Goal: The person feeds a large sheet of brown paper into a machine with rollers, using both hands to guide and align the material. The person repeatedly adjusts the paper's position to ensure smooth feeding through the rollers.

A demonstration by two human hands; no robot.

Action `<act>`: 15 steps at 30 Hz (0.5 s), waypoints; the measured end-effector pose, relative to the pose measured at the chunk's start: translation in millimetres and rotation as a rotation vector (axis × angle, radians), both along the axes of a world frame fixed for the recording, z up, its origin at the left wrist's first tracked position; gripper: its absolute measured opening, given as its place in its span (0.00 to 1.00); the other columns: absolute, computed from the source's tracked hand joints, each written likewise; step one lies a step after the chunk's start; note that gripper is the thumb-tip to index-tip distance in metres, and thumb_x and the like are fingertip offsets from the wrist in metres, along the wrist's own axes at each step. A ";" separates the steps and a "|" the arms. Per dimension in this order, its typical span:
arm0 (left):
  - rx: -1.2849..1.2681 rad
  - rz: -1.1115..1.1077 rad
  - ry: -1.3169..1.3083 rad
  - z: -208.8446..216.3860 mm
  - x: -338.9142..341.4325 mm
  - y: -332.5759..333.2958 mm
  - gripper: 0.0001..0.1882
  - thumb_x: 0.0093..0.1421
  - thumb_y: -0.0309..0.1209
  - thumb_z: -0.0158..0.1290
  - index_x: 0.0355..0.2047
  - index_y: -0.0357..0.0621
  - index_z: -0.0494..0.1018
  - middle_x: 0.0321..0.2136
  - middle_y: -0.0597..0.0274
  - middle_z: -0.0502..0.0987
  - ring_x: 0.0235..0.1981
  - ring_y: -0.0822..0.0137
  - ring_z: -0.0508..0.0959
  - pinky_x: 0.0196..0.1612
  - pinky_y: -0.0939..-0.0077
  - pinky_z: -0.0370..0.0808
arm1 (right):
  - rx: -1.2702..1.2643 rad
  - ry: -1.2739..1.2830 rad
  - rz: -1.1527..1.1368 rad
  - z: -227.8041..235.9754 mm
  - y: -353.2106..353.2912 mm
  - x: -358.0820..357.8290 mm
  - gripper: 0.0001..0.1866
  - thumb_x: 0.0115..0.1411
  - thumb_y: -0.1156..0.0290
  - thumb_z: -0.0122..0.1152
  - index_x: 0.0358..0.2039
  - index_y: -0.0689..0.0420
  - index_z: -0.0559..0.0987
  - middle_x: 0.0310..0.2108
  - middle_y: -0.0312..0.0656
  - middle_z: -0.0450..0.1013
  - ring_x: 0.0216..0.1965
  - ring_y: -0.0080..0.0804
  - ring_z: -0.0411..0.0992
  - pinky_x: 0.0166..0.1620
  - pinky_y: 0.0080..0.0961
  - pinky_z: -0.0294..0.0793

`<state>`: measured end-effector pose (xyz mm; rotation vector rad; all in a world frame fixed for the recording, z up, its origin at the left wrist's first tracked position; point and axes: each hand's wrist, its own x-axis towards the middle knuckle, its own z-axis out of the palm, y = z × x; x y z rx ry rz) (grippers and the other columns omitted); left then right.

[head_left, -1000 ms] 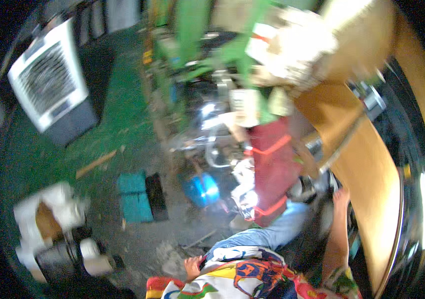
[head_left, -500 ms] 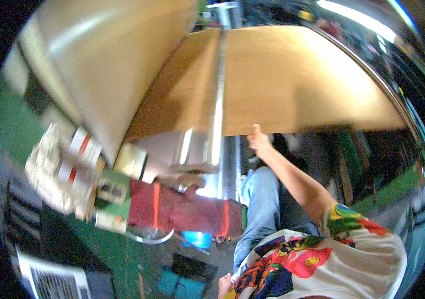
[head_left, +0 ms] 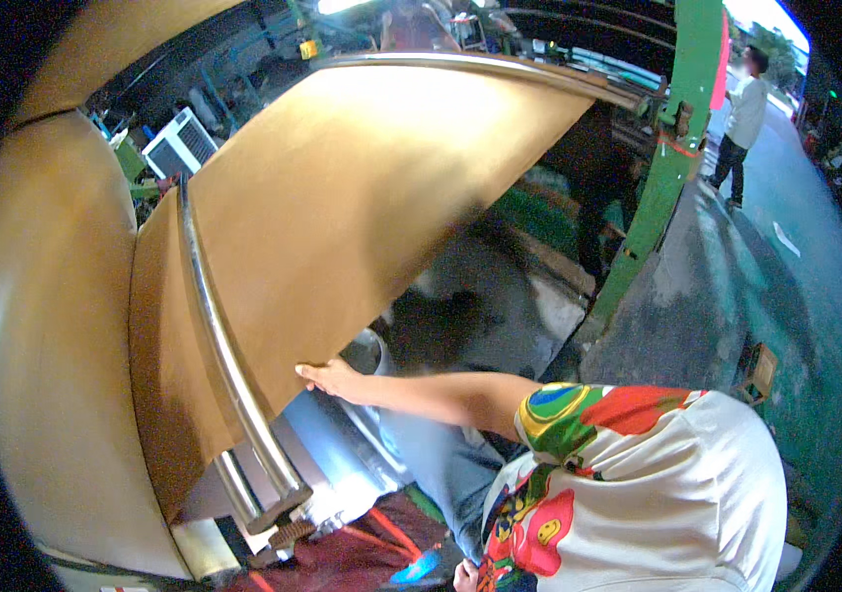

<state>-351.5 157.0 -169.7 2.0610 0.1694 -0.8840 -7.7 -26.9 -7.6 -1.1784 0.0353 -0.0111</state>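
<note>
A wide, smooth brown sheet [head_left: 342, 217] spreads out in front of me, running from a large brown roll [head_left: 56, 316] at the left. My right hand [head_left: 332, 379] reaches leftward to the sheet's near edge. Its thumb lies on top of the sheet and its fingers are tucked under, pinching the edge. Shiny metal bars [head_left: 219, 335] run lengthwise by the sheet, left of this hand. My left hand [head_left: 465, 575] is low at the bottom beside my shirt, with its fingers curled; whatever is in it, if anything, is hidden.
A metal roller [head_left: 460, 62] bounds the sheet's far side, next to a green post [head_left: 659, 187]. Dark red cloth [head_left: 371, 553] with orange straps lies at the bottom. A person [head_left: 742, 118] stands far right on the floor. A white slatted unit [head_left: 181, 143] is at the back left.
My view has swung to the right, bringing the green post and the other person in. My right hand stays at the sheet's near edge, its arm now stretched more sideways.
</note>
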 end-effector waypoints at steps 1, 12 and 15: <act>-0.005 -0.030 0.000 3.0 9.4 -6.3 0.15 0.58 0.39 0.43 0.38 0.42 0.68 0.35 0.51 0.71 0.37 0.64 0.71 0.43 0.72 0.64 | 0.024 -0.033 -0.011 -1.3 -14.5 5.2 0.21 0.52 0.52 0.57 0.39 0.55 0.70 0.24 0.33 0.67 0.17 0.17 0.58 0.16 0.16 0.56; -0.063 -0.236 -0.034 49.0 73.7 -56.1 0.19 0.59 0.40 0.43 0.49 0.47 0.63 0.45 0.49 0.66 0.46 0.63 0.67 0.51 0.72 0.59 | 0.015 0.088 -0.432 12.7 -220.9 14.7 0.14 0.48 0.56 0.61 0.21 0.52 0.72 0.15 0.31 0.64 0.15 0.21 0.58 0.16 0.18 0.55; -0.112 -0.279 -0.100 77.4 74.7 -68.2 0.21 0.59 0.40 0.42 0.52 0.49 0.62 0.48 0.48 0.65 0.48 0.62 0.66 0.53 0.73 0.57 | 0.027 0.146 -0.420 17.4 -235.0 8.6 0.17 0.54 0.53 0.53 0.18 0.52 0.70 0.12 0.33 0.62 0.12 0.22 0.56 0.16 0.20 0.54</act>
